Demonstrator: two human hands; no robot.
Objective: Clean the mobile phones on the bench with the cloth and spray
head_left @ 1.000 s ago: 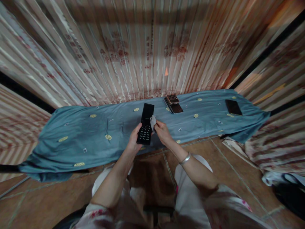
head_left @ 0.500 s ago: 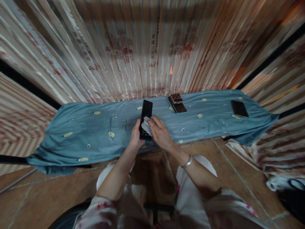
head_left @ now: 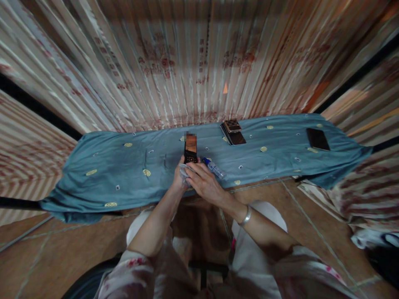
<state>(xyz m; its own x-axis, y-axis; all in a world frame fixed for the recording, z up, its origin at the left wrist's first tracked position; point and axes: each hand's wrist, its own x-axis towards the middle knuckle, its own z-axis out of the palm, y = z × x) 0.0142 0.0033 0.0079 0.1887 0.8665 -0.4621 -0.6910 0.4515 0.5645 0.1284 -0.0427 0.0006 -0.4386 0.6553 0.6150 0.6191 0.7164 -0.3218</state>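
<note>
We see left hand [head_left: 178, 179] fingers clamped on phone [head_left: 190, 150]; right hand [head_left: 204, 185] fingers pressing cloth [head_left: 184, 172] against it, above counter [head_left: 124, 174].

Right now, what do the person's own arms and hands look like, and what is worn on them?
Both forearms are bare. The left hand has nothing on its wrist that shows. The right hand has a silver bangle at the wrist. Light sleeves with a reddish flower print cover the upper arms, ending near the elbows.
</note>
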